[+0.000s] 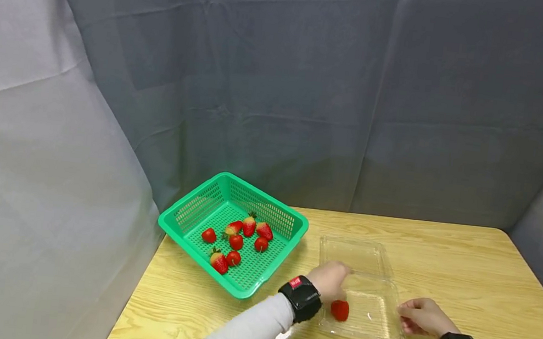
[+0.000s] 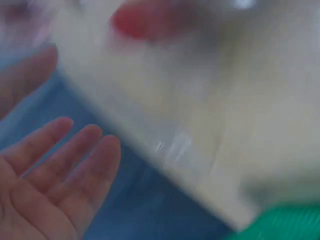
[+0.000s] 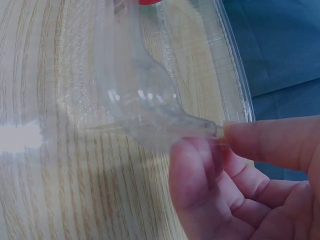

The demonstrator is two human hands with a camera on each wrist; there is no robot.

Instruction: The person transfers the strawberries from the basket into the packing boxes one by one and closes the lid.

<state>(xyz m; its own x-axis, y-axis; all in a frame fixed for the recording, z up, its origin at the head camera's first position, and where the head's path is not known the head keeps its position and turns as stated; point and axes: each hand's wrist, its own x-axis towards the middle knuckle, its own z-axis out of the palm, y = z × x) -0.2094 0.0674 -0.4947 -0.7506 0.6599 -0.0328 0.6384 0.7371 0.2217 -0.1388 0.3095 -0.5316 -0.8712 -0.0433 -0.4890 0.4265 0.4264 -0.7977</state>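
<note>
While a dark grey cloth (image 1: 261,80) hangs along the back, a pale wood-grain desk (image 1: 468,278) carries everything. At its left sits a rectangular green plastic basket (image 1: 268,205) with slotted walls, set askew to the desk edge. To the right of it lies a clear plastic two-part container (image 1: 373,313), spread open; its long axis runs away from the person, the far end leaning slightly left.

The left hand (image 1: 329,280), below a white sleeve (image 1: 255,325), reaches over the container's left side, fingers straight and parted, holding nothing. The right hand (image 1: 425,316) is at the near part's right edge, thumb and fingers pinching the clear rim. A plain red rounded fruit (image 1: 339,310) lies in the near part, toward its left corner, just beside the left hand; which way it points cannot be told. The basket holds four red strawberries with pale shoulders (image 1: 248,225), the nearest with its tip toward the person, and four smaller round red fruits (image 1: 261,244).

The left wrist view, though blurred, bares the open palm and the gap between fingers and fruit, both hidden from the head. Only the right wrist view shows the pinch closely.
</note>
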